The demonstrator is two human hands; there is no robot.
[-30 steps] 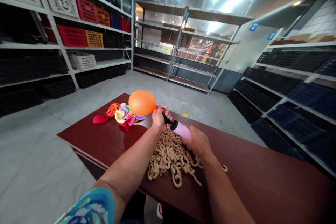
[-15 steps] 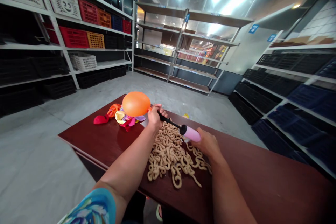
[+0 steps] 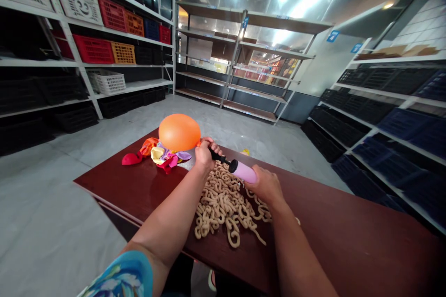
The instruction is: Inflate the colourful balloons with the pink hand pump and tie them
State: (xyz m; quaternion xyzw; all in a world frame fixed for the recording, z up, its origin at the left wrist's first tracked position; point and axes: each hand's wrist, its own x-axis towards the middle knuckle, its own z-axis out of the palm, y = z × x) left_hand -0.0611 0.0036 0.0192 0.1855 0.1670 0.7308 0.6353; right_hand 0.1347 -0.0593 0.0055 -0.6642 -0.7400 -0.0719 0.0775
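An orange balloon (image 3: 179,132), partly inflated, hangs above the far left part of a dark red table (image 3: 331,232). My left hand (image 3: 205,153) is closed around the balloon's neck and the black nozzle end of a hand pump. My right hand (image 3: 266,186) is closed on the pink barrel of the pump (image 3: 244,171), which points left toward the balloon. A short length of black rod shows between the two hands. Both hands hover over a heap of tan chain links (image 3: 226,206).
A pile of flat coloured balloons (image 3: 158,154) lies beyond the inflated one near the table's far corner. Shelving racks with red, orange, white and black crates (image 3: 94,48) line the left wall, and dark bins (image 3: 400,120) fill the right-hand shelves. Grey floor surrounds the table.
My right hand pulled the pink barrel away, then pushed it back toward the left hand. The orange balloon has grown slightly larger.
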